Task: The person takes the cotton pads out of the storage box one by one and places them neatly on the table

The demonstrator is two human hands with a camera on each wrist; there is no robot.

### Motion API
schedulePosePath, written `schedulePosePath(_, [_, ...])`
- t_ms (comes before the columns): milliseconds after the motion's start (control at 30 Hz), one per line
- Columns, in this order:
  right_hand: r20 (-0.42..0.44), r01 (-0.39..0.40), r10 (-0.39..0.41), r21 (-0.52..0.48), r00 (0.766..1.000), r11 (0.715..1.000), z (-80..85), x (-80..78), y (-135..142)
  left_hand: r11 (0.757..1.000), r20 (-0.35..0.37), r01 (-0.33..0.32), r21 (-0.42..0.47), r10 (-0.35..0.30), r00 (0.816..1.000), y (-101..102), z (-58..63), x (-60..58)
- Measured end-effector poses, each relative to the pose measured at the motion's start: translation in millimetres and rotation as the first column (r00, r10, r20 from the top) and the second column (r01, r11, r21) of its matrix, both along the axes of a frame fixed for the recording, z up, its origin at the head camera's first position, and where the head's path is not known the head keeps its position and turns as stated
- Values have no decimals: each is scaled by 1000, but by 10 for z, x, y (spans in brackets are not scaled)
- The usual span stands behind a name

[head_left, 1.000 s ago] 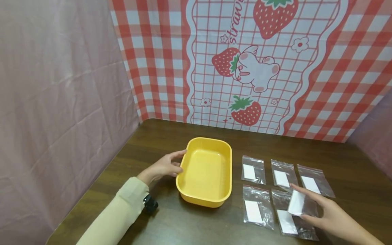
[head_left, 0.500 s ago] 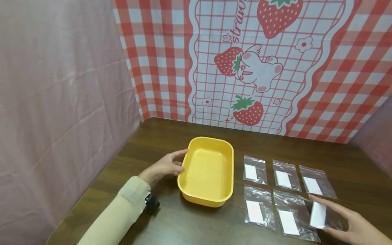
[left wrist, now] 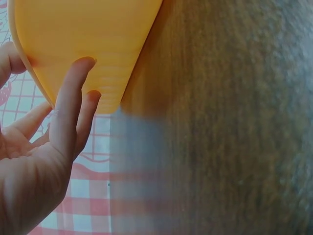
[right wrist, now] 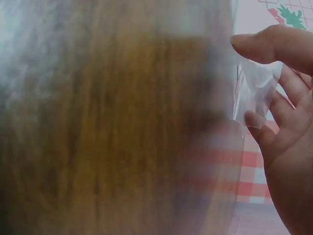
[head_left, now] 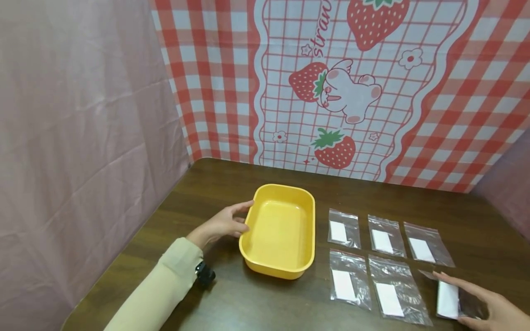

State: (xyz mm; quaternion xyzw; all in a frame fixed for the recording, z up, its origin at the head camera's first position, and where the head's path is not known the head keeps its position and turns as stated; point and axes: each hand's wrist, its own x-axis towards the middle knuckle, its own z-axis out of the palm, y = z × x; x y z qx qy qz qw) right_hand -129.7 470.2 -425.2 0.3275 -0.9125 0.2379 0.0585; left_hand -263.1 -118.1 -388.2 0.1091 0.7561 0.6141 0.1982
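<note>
A yellow plastic bin (head_left: 277, 234) stands on the table. My left hand (head_left: 221, 225) rests against its left side, fingers fairly straight and spread along the rim and outer wall; the left wrist view shows fingertips (left wrist: 84, 61) at that wall. At the right, my right hand (head_left: 492, 303) pinches a small clear zip bag (head_left: 448, 299) holding a white block, between thumb and fingers. In the right wrist view the bag (right wrist: 257, 90) sits between thumb and fingertips. Near that hand lie a bag (head_left: 389, 299) and another (head_left: 422, 250), each with a white piece inside.
More zip bags with white pieces lie flat right of the bin: a front one (head_left: 343, 285), a back one (head_left: 338, 232) and another beside it (head_left: 382, 241). A red checked strawberry cloth (head_left: 215, 92) hangs behind the dark wooden table (head_left: 223, 294). Pink fabric (head_left: 83, 138) hangs left.
My right hand has moved right and toward the front with the zip bag, away from the front-row bag it hung over. The left hand and bin have stayed in place.
</note>
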Motion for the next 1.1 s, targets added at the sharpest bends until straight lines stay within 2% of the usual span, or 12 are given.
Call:
schedulePosePath(233, [109,-57,53,33,993,998,-27,-8,-24,1000,7,-17,-21,17,1000,-10,27,10])
schedulePosePath(367, [134,-39,32,55,990,998,-30,-4,-44,1000,17,-18,-22,19,1000,-11,36,20])
schedulePosePath(567, [182,-80,75,22,981,997,-46,15,-75,1000,22,-12,-24,13,1000,1,40,21])
schedulePosePath(767, [168,-121,129,-57,977,991,-106,31,-91,1000,20,-6,-15,6,1000,6,34,25])
schedulePosePath(933, [97,-217,236,-176,967,960,-236,24,-92,1000,25,-7,-24,8,1000,9,31,18])
schedulePosePath(1033, [45,-212,225,-206,973,955,-268,35,-111,1000,25,-5,-24,6,1000,9,20,12])
schedulePosePath(1100, [79,-172,191,-209,978,963,-237,52,-126,1000,23,-4,-17,4,1000,9,10,11])
